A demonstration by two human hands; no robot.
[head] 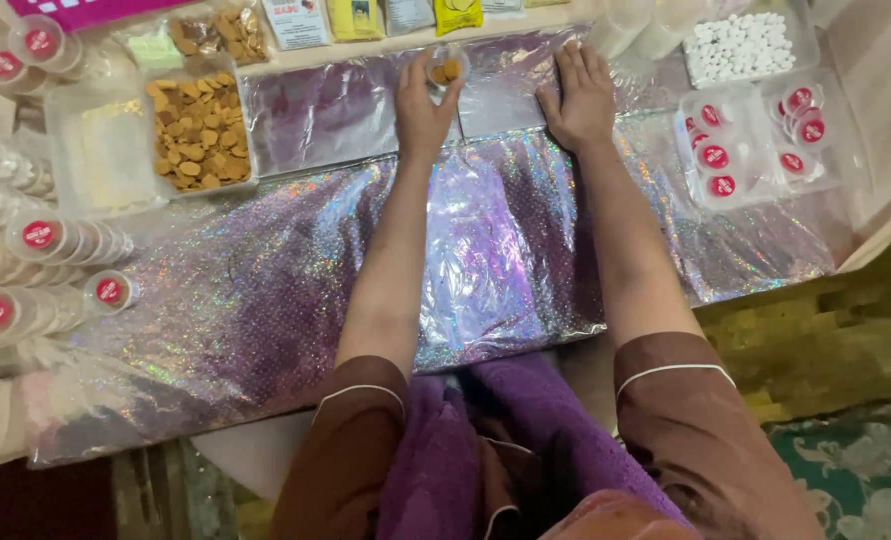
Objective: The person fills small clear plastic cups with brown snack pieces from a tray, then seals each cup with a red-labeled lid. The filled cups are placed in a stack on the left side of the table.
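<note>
1. Along the far edge, flat packets [356,18] in white, yellow and grey lie in a row.
2. Left hand [424,110] pinches a small clear cup [447,70] of brown pieces.
3. Right hand [579,100] lies flat, fingers together, on the glittery purple sheet [266,290].
4. Red-labelled lids [756,150] fill a clear tray at right.

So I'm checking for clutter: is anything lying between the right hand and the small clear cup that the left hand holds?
Nothing visible does. Only bare shiny plastic sheet lies between the right hand and the small clear cup in the left hand.
</note>
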